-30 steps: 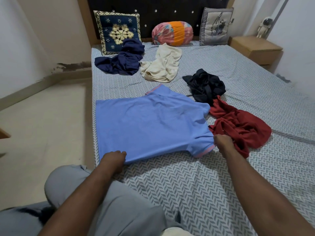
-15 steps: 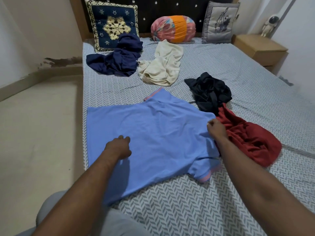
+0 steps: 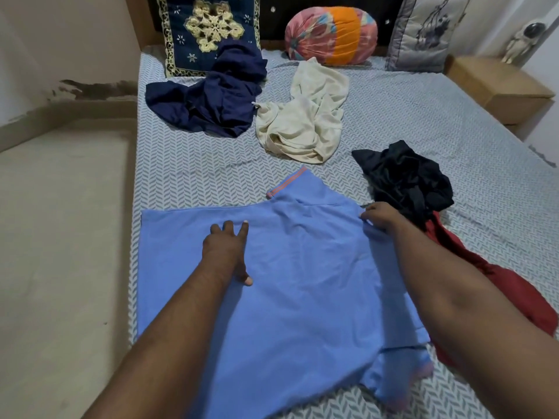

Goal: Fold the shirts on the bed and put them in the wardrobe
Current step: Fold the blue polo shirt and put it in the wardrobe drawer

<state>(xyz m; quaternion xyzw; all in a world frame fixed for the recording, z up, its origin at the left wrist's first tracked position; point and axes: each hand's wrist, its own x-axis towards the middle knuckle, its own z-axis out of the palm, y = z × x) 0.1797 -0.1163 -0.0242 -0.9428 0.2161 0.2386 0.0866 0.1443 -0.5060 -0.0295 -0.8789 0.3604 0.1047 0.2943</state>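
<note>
A light blue shirt (image 3: pixel 305 282) with pink trim lies spread flat on the bed (image 3: pixel 453 122), collar end toward the pillows. My left hand (image 3: pixel 227 252) rests flat on its middle with fingers spread. At the shirt's right shoulder edge my right hand (image 3: pixel 379 219) has curled fingers on the fabric, beside a crumpled black shirt (image 3: pixel 405 179). A red shirt (image 3: pixel 514 294) lies under my right forearm. Further up the bed a navy shirt (image 3: pixel 211 98) and a cream shirt (image 3: pixel 305 122) lie crumpled.
A navy embroidered cushion (image 3: pixel 208 25), a pink and orange bolster (image 3: pixel 331 34) and a grey cushion (image 3: pixel 426 31) line the headboard. A wooden bedside table (image 3: pixel 496 86) stands at the right. Bare floor (image 3: pixel 60 237) runs along the bed's left side.
Both hands have moved up the blue shirt from its near edge toward the collar end. The left hand has opened flat on the fabric. The view has leaned closer over the bed.
</note>
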